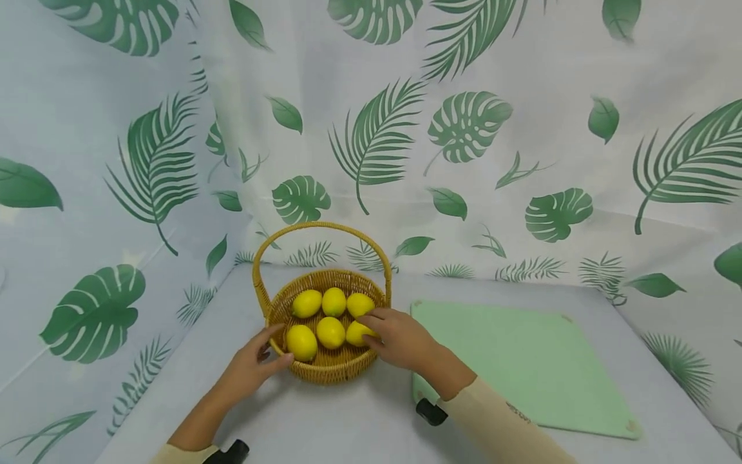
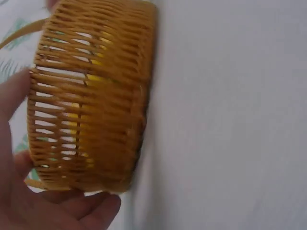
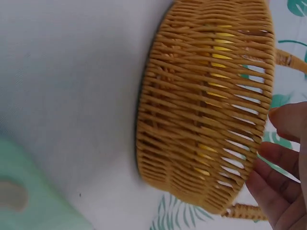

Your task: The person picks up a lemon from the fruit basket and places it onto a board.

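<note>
A round wicker basket [image 1: 330,374] with a tall arched handle stands on the table, with several yellow lemons [image 1: 331,332] in it. My left hand [image 1: 249,374] grips the basket's left side. In the left wrist view its thumb meets the rim, and its fingers [image 2: 98,208] curve round the outer wall. My right hand [image 1: 406,341] reaches over the right rim, its fingers partly covering the front-right lemon [image 1: 358,334]. Seen from the right wrist, those fingers [image 3: 276,155] are loosely spread at rim height, with no lemon visible between them. Contact with the lemon cannot be made out.
A pale green cutting board [image 1: 522,367] lies on the table right of the basket, its left edge near my right forearm. The white tabletop [image 1: 336,425] extends in front. Behind and at the left hangs a leaf-printed cloth [image 1: 493,58].
</note>
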The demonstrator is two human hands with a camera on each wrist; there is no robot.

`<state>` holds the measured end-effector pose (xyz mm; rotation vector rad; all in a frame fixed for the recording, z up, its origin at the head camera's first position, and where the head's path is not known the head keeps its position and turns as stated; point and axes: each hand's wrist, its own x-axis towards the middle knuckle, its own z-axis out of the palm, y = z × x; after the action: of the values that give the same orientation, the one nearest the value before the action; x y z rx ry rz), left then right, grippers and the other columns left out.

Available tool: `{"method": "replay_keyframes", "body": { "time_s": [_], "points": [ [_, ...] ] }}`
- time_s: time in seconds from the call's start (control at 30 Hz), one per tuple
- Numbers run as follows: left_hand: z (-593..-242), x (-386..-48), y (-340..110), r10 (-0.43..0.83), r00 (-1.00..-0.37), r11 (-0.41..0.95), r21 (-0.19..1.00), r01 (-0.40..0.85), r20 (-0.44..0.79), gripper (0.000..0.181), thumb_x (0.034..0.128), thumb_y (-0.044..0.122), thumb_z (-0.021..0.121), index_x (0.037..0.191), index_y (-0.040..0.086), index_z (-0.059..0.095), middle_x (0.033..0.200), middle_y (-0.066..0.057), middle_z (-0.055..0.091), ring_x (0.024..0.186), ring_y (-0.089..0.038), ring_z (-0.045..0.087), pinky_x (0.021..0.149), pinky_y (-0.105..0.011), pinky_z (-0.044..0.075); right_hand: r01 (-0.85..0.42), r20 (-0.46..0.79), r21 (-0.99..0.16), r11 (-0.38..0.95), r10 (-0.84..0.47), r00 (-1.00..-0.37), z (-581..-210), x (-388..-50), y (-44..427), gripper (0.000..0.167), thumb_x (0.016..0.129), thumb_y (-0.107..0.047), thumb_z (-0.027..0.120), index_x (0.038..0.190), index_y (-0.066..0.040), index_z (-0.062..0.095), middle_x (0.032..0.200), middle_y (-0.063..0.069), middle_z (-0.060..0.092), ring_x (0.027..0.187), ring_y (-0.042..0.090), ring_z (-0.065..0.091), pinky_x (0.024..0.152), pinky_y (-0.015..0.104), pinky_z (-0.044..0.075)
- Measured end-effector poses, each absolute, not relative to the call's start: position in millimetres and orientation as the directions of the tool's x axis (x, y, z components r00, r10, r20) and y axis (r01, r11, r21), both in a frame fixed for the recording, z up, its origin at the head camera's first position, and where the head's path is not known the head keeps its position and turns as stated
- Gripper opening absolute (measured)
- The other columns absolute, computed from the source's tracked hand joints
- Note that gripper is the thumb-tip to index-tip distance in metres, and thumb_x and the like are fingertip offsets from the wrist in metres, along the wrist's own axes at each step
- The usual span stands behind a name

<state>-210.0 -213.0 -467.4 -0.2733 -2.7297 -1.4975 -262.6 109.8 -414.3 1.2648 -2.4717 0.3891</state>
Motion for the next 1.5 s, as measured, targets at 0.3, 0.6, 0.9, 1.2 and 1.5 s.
{"method": "replay_keyframes", "body": {
  "time_s": [0.3, 0.6, 0.9, 1.2, 1.5],
  "points": [
    [-484, -213, -219, 0.107, -0.98, 0.293, 0.936, 0.195, 0.17, 0.066, 0.0897, 0.02, 0.073, 0.147, 0.015, 0.039, 0.152, -0.02, 0.031, 0.127, -0.044, 0.045, 0.093, -0.041, 0.049, -0.702, 0.191, -0.256, 0.665, -0.677, -0.711, -410, -276, 82, 0.035, 0.09, -0.016, 0.069, 0.125, -0.013, 0.066, 0.124, -0.001, 0.061, 0.115, 0.018, 0.056, 0.097, 0.036, 0.046],
    [-490, -210, -218, 0.104, -0.985, 0.334, 0.928, 0.163, 0.136, 0.063, 0.0888, 0.026, 0.074, 0.143, 0.02, 0.042, 0.153, -0.018, 0.031, 0.129, -0.044, 0.043, 0.095, -0.043, 0.048, -0.572, 0.024, -0.327, 0.752, -0.599, -0.801, -415, -282, 68, 0.04, 0.086, -0.007, 0.064, 0.125, -0.017, 0.066, 0.128, -0.002, 0.06, 0.12, 0.019, 0.052, 0.102, 0.039, 0.042],
    [-485, -207, -217, 0.107, -0.99, 0.403, 0.906, 0.132, 0.097, 0.063, 0.0913, 0.033, 0.07, 0.144, 0.025, 0.038, 0.153, -0.018, 0.03, 0.128, -0.043, 0.045, 0.097, -0.048, 0.046, -0.598, 0.013, -0.262, 0.757, -0.617, -0.787, -415, -281, 63, 0.05, 0.08, 0.005, 0.057, 0.121, -0.02, 0.069, 0.128, -0.006, 0.06, 0.118, 0.014, 0.054, 0.099, 0.035, 0.045],
    [-486, -209, -222, 0.145, -0.98, 0.444, 0.876, 0.186, 0.135, 0.063, 0.0943, 0.033, 0.066, 0.148, 0.026, 0.033, 0.153, -0.021, 0.03, 0.126, -0.044, 0.047, 0.093, -0.048, 0.048, -0.582, -0.035, -0.212, 0.785, -0.601, -0.798, -409, -281, 57, 0.047, 0.086, -0.001, 0.066, 0.131, -0.014, 0.06, 0.117, 0.0, 0.063, 0.095, 0.013, 0.058, 0.086, 0.032, 0.05],
    [-492, -209, -223, 0.154, -0.981, 0.441, 0.88, 0.178, 0.121, 0.069, 0.0944, 0.036, 0.065, 0.152, 0.026, 0.028, 0.154, -0.019, 0.028, 0.127, -0.043, 0.045, 0.094, -0.049, 0.047, -0.605, -0.129, -0.102, 0.79, -0.613, -0.779, -404, -283, 54, 0.047, 0.089, -0.006, 0.069, 0.133, -0.012, 0.054, 0.108, 0.006, 0.058, 0.078, 0.015, 0.052, 0.073, 0.028, 0.051]
  ]
}}
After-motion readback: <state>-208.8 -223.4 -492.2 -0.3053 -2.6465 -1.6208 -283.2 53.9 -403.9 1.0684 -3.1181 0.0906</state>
